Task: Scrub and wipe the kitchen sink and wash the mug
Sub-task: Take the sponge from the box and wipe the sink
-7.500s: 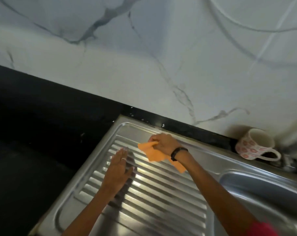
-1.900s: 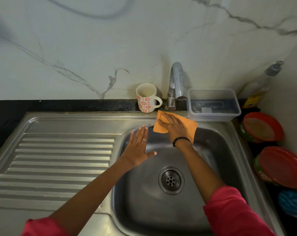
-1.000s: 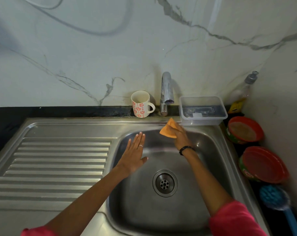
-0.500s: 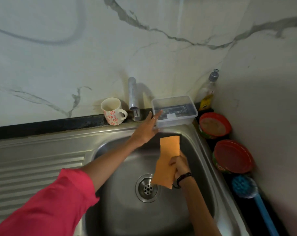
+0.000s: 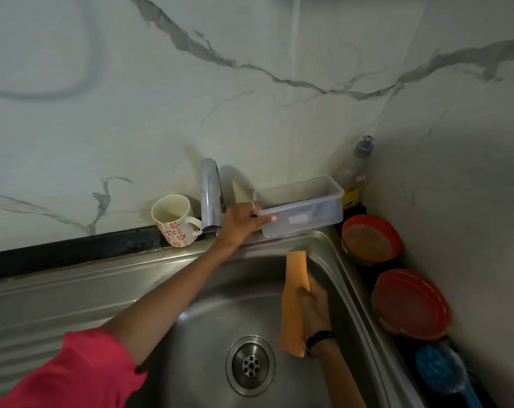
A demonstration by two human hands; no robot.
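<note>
The steel sink (image 5: 208,316) fills the lower middle, its drain (image 5: 250,365) near the bottom. A white mug (image 5: 174,220) with red flowers stands on the back ledge, left of the tap (image 5: 211,195). My left hand (image 5: 242,220) reaches across the basin and grips the left end of a clear plastic container (image 5: 304,206), which is tilted with that end raised off the ledge. My right hand (image 5: 313,304) holds an orange cloth (image 5: 294,301) upright inside the basin, near its right wall.
A dish soap bottle (image 5: 357,175) stands in the back right corner. Two red-rimmed bowls (image 5: 370,238) (image 5: 411,303) and a blue brush (image 5: 439,368) sit on the dark counter right of the sink. The ribbed draining board (image 5: 23,328) lies left.
My left hand has closed on the clear container's left end and tilted it up. My right hand still holds the orange cloth in the basin, slightly further right.
</note>
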